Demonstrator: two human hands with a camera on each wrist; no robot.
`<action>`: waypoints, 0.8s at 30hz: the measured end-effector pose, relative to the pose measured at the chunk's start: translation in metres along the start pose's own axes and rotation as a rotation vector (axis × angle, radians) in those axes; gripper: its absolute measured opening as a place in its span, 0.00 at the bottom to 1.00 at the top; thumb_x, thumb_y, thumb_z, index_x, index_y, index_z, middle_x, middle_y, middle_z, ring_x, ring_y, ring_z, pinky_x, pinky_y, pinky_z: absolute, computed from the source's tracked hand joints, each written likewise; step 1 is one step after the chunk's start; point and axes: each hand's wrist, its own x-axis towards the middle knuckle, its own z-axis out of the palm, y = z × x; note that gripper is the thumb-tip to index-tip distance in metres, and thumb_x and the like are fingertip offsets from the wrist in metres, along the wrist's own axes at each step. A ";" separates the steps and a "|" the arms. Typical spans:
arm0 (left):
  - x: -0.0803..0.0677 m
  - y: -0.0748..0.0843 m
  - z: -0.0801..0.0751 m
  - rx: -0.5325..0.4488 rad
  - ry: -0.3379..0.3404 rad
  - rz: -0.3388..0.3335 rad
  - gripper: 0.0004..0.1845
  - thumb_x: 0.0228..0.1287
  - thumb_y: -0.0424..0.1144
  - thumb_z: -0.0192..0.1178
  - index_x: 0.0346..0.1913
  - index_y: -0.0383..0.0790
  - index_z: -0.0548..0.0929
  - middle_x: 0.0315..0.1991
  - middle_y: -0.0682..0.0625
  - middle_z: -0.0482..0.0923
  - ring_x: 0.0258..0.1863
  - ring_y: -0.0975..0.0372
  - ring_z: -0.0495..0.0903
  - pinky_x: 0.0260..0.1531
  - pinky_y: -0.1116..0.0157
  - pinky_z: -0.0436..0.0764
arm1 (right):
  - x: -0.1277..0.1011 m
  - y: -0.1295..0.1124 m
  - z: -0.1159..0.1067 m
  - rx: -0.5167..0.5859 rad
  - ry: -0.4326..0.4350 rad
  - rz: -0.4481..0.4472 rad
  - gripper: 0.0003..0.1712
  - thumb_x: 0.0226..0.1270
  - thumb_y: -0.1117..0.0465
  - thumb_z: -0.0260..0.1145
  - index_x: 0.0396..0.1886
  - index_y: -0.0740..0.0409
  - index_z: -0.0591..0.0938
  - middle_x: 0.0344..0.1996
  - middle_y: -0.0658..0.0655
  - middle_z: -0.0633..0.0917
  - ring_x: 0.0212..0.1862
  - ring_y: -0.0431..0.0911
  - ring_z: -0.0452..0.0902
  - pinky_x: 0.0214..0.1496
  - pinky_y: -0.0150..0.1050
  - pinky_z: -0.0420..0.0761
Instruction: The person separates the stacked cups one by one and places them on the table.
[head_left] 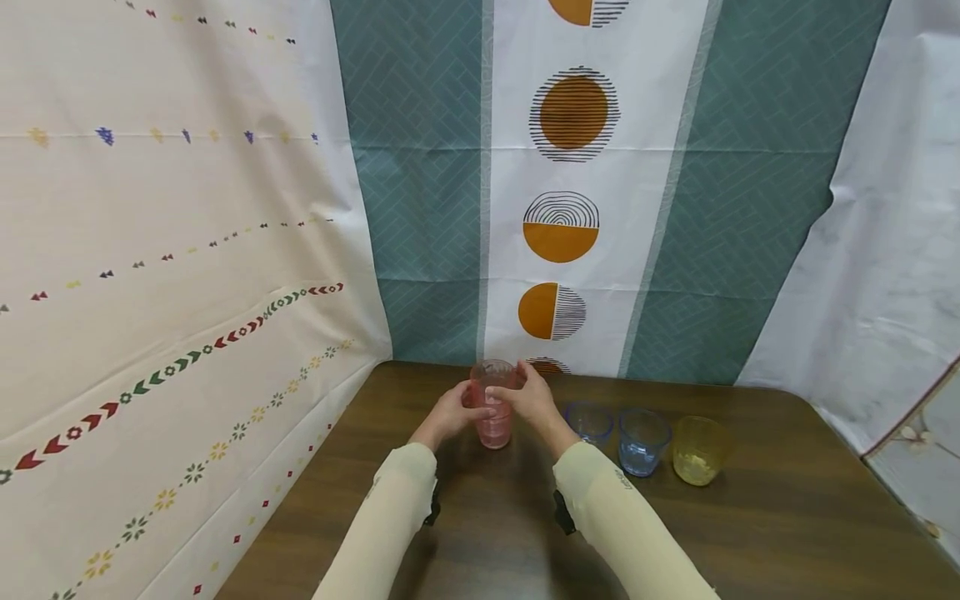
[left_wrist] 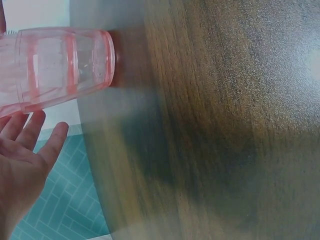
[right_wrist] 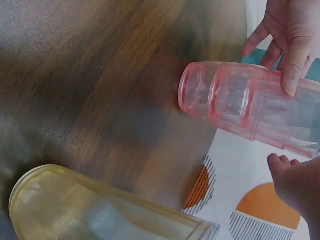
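From the head view I see both hands meeting on a stack of pink cups (head_left: 494,410) standing near the back of the dark wood-grain surface (head_left: 787,517). The cups are clear ribbed plastic, tapered, one nested inside another, with darker pink bands where the walls overlap. My left hand (head_left: 455,410) is against the stack's left side with fingers (left_wrist: 50,145) fairly straight and relaxed; the left wrist view shows the palm open just beside the cups, and I cannot tell whether it truly presses them. My right hand (head_left: 531,395) comes over the upper right of the stack, near the rim; in the right wrist view a thumb (right_wrist: 295,70) lies flat across the wall and the other fingers curl round the far side, so this hand is grasping the stack. The base of the bottom cup is rounded and sits on or just above the wood; blur hides which. To the right stand three more tumblers of the same moulded plastic in a row: a clear bluish cup (head_left: 589,422) just beside my right wrist, a blue cup (head_left: 642,441), then a yellow cup (head_left: 697,451), whose translucent wall fills the near corner of the right wrist view. Smooth printed cloth (head_left: 573,208) hangs behind, teal herringbone with orange circles, and a cream sheet (head_left: 172,250) with small patterned bands hangs on the left.
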 end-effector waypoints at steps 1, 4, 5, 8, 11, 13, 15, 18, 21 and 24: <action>0.000 0.000 0.000 0.003 0.001 -0.002 0.41 0.60 0.51 0.70 0.73 0.42 0.65 0.66 0.42 0.72 0.64 0.48 0.72 0.62 0.46 0.72 | 0.000 0.000 0.001 -0.007 0.000 0.004 0.53 0.60 0.53 0.76 0.76 0.66 0.57 0.70 0.68 0.67 0.69 0.61 0.65 0.67 0.56 0.69; 0.001 -0.001 0.001 0.005 0.002 0.005 0.41 0.61 0.50 0.70 0.73 0.40 0.65 0.66 0.41 0.72 0.64 0.48 0.72 0.61 0.47 0.73 | 0.000 0.000 0.002 -0.013 -0.001 0.012 0.52 0.60 0.54 0.76 0.76 0.66 0.57 0.70 0.68 0.67 0.69 0.62 0.65 0.67 0.56 0.69; 0.002 -0.001 0.001 0.007 0.001 0.011 0.41 0.61 0.49 0.70 0.73 0.39 0.65 0.66 0.40 0.72 0.64 0.47 0.72 0.61 0.48 0.73 | 0.001 0.001 0.003 -0.017 -0.003 0.013 0.52 0.60 0.54 0.76 0.76 0.66 0.57 0.70 0.68 0.67 0.69 0.62 0.65 0.68 0.56 0.68; 0.003 -0.002 0.002 0.011 -0.001 0.026 0.39 0.63 0.46 0.69 0.72 0.37 0.65 0.65 0.39 0.72 0.64 0.47 0.72 0.61 0.48 0.74 | 0.002 0.000 0.003 -0.034 -0.004 0.012 0.52 0.60 0.55 0.76 0.76 0.67 0.58 0.70 0.69 0.67 0.69 0.62 0.66 0.68 0.55 0.68; 0.003 -0.001 0.002 0.016 0.000 0.020 0.38 0.63 0.46 0.69 0.72 0.37 0.65 0.65 0.39 0.72 0.64 0.47 0.72 0.61 0.49 0.74 | 0.003 -0.001 0.003 -0.070 -0.009 0.009 0.50 0.61 0.55 0.75 0.75 0.67 0.59 0.69 0.69 0.69 0.67 0.62 0.67 0.67 0.56 0.69; 0.002 0.001 0.002 0.011 0.001 0.009 0.38 0.63 0.46 0.69 0.72 0.38 0.65 0.66 0.40 0.72 0.64 0.48 0.72 0.61 0.49 0.73 | 0.003 -0.001 0.002 -0.097 -0.013 0.006 0.49 0.61 0.54 0.75 0.75 0.66 0.60 0.68 0.68 0.70 0.67 0.62 0.68 0.67 0.56 0.70; 0.001 0.002 0.001 0.006 0.001 0.001 0.39 0.63 0.46 0.69 0.72 0.38 0.65 0.66 0.40 0.71 0.65 0.48 0.71 0.62 0.48 0.73 | 0.003 -0.002 0.001 -0.108 -0.020 0.008 0.47 0.63 0.53 0.73 0.75 0.65 0.61 0.67 0.68 0.71 0.66 0.61 0.69 0.66 0.55 0.71; 0.000 0.003 0.000 0.001 -0.003 -0.009 0.40 0.63 0.47 0.69 0.73 0.39 0.64 0.67 0.40 0.71 0.66 0.48 0.71 0.62 0.48 0.72 | 0.002 -0.003 -0.001 -0.094 -0.027 0.015 0.46 0.64 0.52 0.72 0.74 0.64 0.62 0.68 0.67 0.71 0.66 0.61 0.69 0.66 0.55 0.71; 0.000 0.001 -0.001 -0.006 -0.011 -0.027 0.40 0.63 0.47 0.69 0.74 0.40 0.63 0.68 0.41 0.70 0.66 0.47 0.70 0.62 0.47 0.72 | 0.001 -0.004 -0.001 -0.071 -0.027 0.025 0.45 0.64 0.52 0.72 0.74 0.65 0.63 0.68 0.67 0.71 0.67 0.61 0.69 0.65 0.54 0.72; 0.001 -0.002 -0.001 -0.012 -0.013 -0.033 0.40 0.63 0.47 0.69 0.74 0.41 0.63 0.67 0.41 0.70 0.66 0.48 0.70 0.63 0.48 0.72 | 0.001 -0.005 0.000 -0.063 -0.023 0.022 0.46 0.63 0.52 0.73 0.74 0.65 0.63 0.68 0.67 0.71 0.66 0.61 0.69 0.65 0.54 0.72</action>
